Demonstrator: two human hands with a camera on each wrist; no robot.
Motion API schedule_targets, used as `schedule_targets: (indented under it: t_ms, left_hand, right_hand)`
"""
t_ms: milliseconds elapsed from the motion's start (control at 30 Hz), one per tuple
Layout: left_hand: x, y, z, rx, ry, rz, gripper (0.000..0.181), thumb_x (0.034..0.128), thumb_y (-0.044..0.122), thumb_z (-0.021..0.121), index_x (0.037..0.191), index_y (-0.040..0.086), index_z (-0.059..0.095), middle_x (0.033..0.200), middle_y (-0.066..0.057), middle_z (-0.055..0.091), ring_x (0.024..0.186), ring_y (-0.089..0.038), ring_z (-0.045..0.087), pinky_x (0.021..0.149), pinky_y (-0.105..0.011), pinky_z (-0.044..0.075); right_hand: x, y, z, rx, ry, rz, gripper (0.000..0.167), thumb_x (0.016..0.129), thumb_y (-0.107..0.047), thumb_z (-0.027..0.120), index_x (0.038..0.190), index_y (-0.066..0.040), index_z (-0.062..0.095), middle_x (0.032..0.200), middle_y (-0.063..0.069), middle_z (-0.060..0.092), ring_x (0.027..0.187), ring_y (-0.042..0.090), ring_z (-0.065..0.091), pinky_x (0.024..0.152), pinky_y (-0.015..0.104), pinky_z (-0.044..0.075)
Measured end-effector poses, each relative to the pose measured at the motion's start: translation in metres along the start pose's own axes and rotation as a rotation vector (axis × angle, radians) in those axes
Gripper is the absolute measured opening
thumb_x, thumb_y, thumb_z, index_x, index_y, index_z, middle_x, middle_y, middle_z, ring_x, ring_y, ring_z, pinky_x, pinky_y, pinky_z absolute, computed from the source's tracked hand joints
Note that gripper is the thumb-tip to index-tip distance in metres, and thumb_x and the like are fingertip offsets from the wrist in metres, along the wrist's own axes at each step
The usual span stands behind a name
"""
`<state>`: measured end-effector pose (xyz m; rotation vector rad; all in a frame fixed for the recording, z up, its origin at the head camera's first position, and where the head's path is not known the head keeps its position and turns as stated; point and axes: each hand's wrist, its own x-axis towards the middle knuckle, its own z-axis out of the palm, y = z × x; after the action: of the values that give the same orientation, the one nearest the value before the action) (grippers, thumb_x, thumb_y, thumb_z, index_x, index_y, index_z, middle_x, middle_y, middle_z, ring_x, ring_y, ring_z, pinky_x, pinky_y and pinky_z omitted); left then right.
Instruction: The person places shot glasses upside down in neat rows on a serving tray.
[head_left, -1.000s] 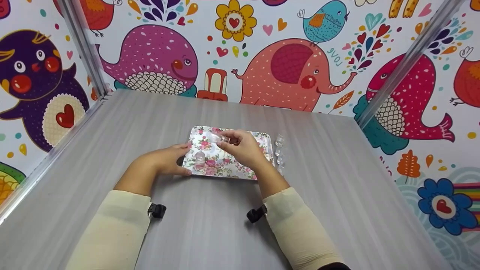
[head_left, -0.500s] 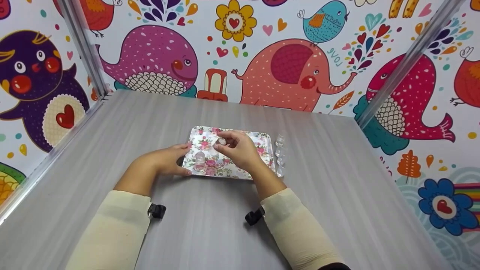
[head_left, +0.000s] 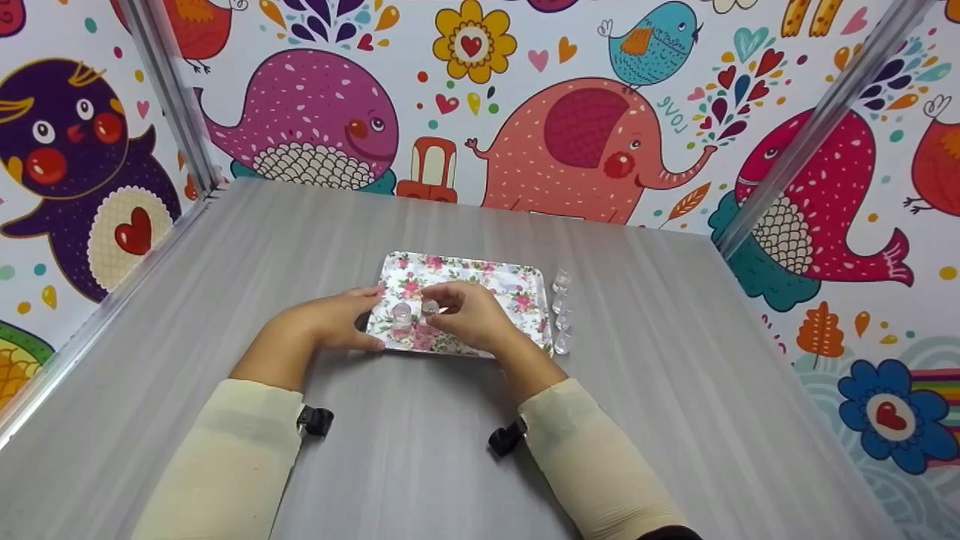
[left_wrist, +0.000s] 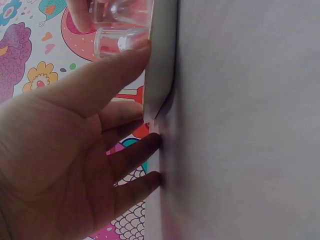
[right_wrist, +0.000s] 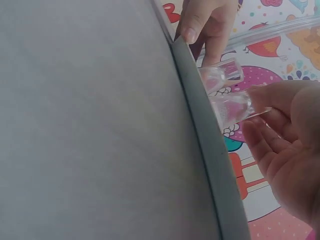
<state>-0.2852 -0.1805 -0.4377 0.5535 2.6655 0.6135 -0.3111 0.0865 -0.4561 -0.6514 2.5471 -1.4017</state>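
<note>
Though backward, “LOVE” (head_left: 671,114) (beyond held glass (head_left: 430,307))

Floral tray (head_left: 523,301), one, centre. Clear glasses (head_left: 402,315) (head_left: 430,307) on tray, two. Clear pieces (head_left: 559,303) in a row, right of centre, several; exact number indistinct. Left hand (head_left: 337,320), one; right hand (head_left: 474,316), one. Sleeves (head_left: 221,457) (head_left: 600,457), two, lower left and lower right. Black wrist devices (head_left: 318,421) (head_left: 505,439), two. Metal posts (head_left: 171,90) (head_left: 822,120), two. Table (head_left: 405,450), one.
</note>
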Motion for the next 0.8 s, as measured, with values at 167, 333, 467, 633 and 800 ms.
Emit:
schedule_targets:
  t_ms: [167, 333, 467, 633, 800]
  left_hand:
    - [0.0, 0.001, 0.0, 0.005, -0.003, 0.004, 0.094, 0.0959, 0.038, 0.078, 0.167, -0.001, 0.03, 0.18, -0.015, 0.021, 0.165, -0.043, 0.023, 0.134, -0.059, 0.023]
    - [-0.001, 0.003, -0.001, -0.008, -0.007, -0.001, 0.093, 0.0963, 0.037, 0.078, 0.167, -0.002, 0.03, 0.18, -0.015, 0.02, 0.165, -0.044, 0.021, 0.134, -0.06, 0.023]
    - [-0.002, 0.002, 0.001, -0.015, -0.009, -0.014, 0.094, 0.096, 0.037, 0.079, 0.167, -0.001, 0.031, 0.181, -0.013, 0.02, 0.165, -0.044, 0.022, 0.134, -0.061, 0.023]
    - [0.0, 0.001, 0.002, -0.02, -0.009, -0.023, 0.094, 0.0962, 0.037, 0.079, 0.168, 0.001, 0.03, 0.181, -0.011, 0.019, 0.166, -0.043, 0.021, 0.134, -0.06, 0.022]
    - [0.0, 0.001, 0.0, -0.021, -0.014, -0.033, 0.096, 0.0962, 0.04, 0.079, 0.169, 0.003, 0.029, 0.181, -0.01, 0.018, 0.166, -0.042, 0.02, 0.134, -0.061, 0.022]
  right_hand:
    - [0.0, 0.003, 0.001, -0.027, -0.017, 0.019, 0.038, 0.093, -0.009, 0.082, 0.13, -0.017, 0.078, 0.122, -0.001, 0.077, 0.114, 0.014, 0.075, 0.099, 0.033, 0.063]
    - [-0.003, 0.002, -0.003, 0.008, -0.029, 0.001, 0.042, 0.094, -0.017, 0.083, 0.135, -0.011, 0.074, 0.13, 0.003, 0.076, 0.12, 0.019, 0.074, 0.103, 0.035, 0.062]
    - [-0.01, 0.001, -0.013, 0.043, -0.012, -0.023, 0.046, 0.097, -0.026, 0.08, 0.138, -0.008, 0.071, 0.138, 0.011, 0.074, 0.126, 0.025, 0.073, 0.106, 0.038, 0.061]
    - [-0.024, 0.0, -0.035, 0.033, 0.041, -0.033, 0.042, 0.1, -0.027, 0.077, 0.138, -0.009, 0.071, 0.138, 0.015, 0.074, 0.123, 0.028, 0.074, 0.104, 0.041, 0.063]
    - [-0.04, 0.004, -0.059, 0.032, 0.107, -0.047, 0.041, 0.099, -0.025, 0.078, 0.136, -0.01, 0.073, 0.136, 0.018, 0.074, 0.119, 0.033, 0.075, 0.102, 0.042, 0.063]
